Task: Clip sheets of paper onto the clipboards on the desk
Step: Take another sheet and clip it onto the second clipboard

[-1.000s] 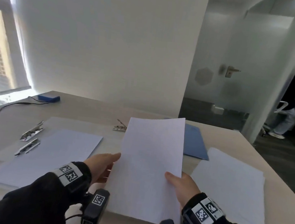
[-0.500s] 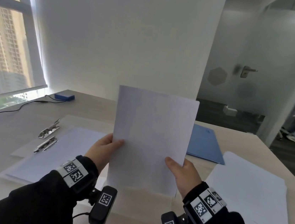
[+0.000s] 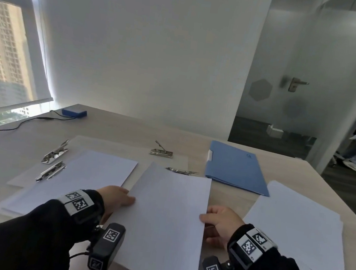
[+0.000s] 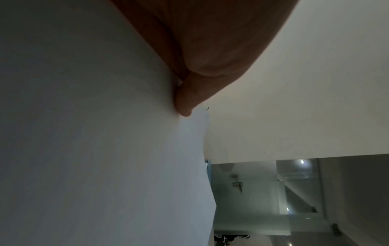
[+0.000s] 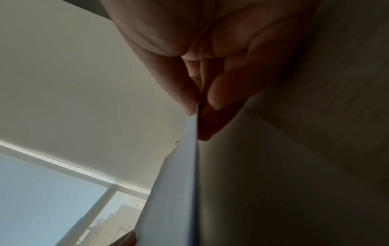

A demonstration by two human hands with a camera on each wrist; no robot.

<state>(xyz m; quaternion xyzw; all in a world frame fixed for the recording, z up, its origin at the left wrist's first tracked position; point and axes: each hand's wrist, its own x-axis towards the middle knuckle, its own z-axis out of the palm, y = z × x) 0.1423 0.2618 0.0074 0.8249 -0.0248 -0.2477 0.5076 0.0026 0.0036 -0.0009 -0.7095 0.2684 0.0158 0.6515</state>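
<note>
Evidently, the sheet of paper (image 3: 169, 219) is being pinched at its side edges by the left hand (image 3: 115, 201) and right hand (image 3: 222, 223); light and floppy, it is probably best gripped at both edges.

An office is shown: a long pale wooden bench (image 3: 110, 131) is set against a plain white wall, beside a tall window (image 3: 2, 46) through which high-rise blocks are seen. Stacked white paper (image 3: 296, 225), a blue folder (image 3: 233, 166) and metal-clipped clipboards (image 3: 75, 144) are laid on it. A frosted glass door (image 3: 295, 86) with a lever handle is seen to the right.
</note>
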